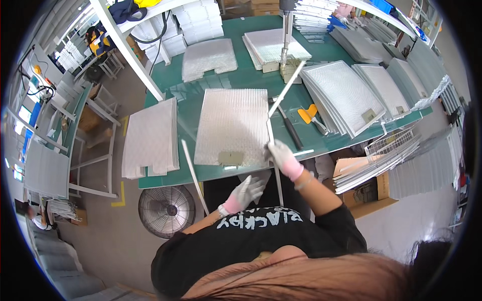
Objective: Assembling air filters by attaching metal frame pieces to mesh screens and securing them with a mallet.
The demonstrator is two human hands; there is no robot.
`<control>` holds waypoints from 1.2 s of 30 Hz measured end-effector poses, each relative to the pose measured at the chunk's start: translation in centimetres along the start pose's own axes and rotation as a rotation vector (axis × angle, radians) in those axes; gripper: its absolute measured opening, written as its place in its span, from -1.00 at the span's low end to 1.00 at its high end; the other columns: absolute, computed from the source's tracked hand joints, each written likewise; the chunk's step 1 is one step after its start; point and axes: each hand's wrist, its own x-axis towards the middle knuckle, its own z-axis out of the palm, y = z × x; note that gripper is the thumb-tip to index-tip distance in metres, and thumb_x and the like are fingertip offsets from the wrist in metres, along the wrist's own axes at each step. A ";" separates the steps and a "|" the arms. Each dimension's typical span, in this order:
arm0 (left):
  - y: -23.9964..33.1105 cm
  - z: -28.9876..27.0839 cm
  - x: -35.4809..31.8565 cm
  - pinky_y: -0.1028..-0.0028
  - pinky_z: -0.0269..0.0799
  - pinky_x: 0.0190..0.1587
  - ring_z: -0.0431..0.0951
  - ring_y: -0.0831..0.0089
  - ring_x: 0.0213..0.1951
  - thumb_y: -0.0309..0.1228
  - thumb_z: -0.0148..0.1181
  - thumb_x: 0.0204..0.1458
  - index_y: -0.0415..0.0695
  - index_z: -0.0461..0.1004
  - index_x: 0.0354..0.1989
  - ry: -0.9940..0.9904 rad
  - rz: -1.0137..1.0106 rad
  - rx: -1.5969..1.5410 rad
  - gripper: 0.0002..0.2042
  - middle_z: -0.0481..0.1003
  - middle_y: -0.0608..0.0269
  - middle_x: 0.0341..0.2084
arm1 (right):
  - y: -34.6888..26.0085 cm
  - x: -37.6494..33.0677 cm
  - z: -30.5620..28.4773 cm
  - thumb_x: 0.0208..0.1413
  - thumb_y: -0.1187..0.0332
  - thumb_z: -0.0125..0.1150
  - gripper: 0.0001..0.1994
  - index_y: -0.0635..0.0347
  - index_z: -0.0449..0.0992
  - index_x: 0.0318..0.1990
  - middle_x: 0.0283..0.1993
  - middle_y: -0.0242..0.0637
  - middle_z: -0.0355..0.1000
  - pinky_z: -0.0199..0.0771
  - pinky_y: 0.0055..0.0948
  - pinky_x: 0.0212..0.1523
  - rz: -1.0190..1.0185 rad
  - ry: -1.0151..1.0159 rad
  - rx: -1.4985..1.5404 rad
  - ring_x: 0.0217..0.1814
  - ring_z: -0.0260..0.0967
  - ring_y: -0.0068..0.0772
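Observation:
A silvery ribbed panel (231, 123) with a beige patch at its near edge lies flat on the green table (187, 173) before me. My right hand (284, 158), in a white and pink glove, is closed round a thin white strip (271, 131) at the panel's right edge. That strip bends partway, one length slanting to the far right and another running down toward me. Lower and to the left, my left hand (245, 194), gloved alike, has its fingers stretched out and holds nothing. Another white strip (193, 173) crosses the table's front edge beside it.
Right of the panel lie a black-handled hammer (292, 131) and an orange scraper (309, 115). Stacked panels stand at the left (150, 138) and right (344, 95). A metal press (287, 50) rises at the back. A round floor fan (166, 210) stands below the table.

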 end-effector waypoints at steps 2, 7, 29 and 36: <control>0.2 2.0 1.4 0.23 0.24 0.23 0.33 0.15 0.20 -0.07 -0.20 0.32 -0.28 0.19 0.19 -0.052 0.045 0.000 -0.49 0.27 -0.09 0.17 | 0.8 -3.4 0.8 0.31 0.33 -0.12 -0.74 0.32 0.42 -0.07 -0.48 -0.38 0.40 0.38 -0.57 -0.43 -0.192 0.070 -0.184 -0.49 0.34 -0.61; 2.0 4.8 4.4 0.21 0.30 0.19 0.43 0.14 0.08 -0.13 -0.21 0.33 -0.27 0.32 0.05 -0.120 0.211 -0.091 -0.58 0.40 -0.08 0.02 | 3.6 -7.5 1.4 0.24 0.55 -0.19 -0.44 0.24 -0.02 0.40 -0.43 -0.38 0.41 0.40 -0.62 -0.45 -0.396 0.268 -0.108 -0.56 0.29 -0.64; 10.7 4.9 15.6 0.39 0.45 -0.07 0.50 0.40 -0.14 -0.39 -0.01 0.22 -0.27 0.44 -0.10 -0.041 0.520 0.012 -0.79 0.48 0.17 -0.22 | 3.0 -2.5 1.0 0.32 0.47 -0.21 -0.47 0.10 -0.05 0.43 -0.47 -0.37 0.30 0.21 -0.61 -0.68 -0.028 0.015 0.303 -0.73 0.05 -0.68; 8.5 5.5 14.8 0.44 0.46 -0.15 0.51 0.43 -0.23 -0.33 -0.03 0.26 -0.24 0.45 -0.11 0.027 0.691 0.435 -0.76 0.50 0.26 -0.32 | -2.1 3.6 -0.5 0.27 0.43 -0.11 -0.49 0.19 0.08 0.38 -0.44 -0.37 0.38 0.27 -0.64 -0.67 -0.075 -0.019 -0.017 -0.70 0.19 -0.69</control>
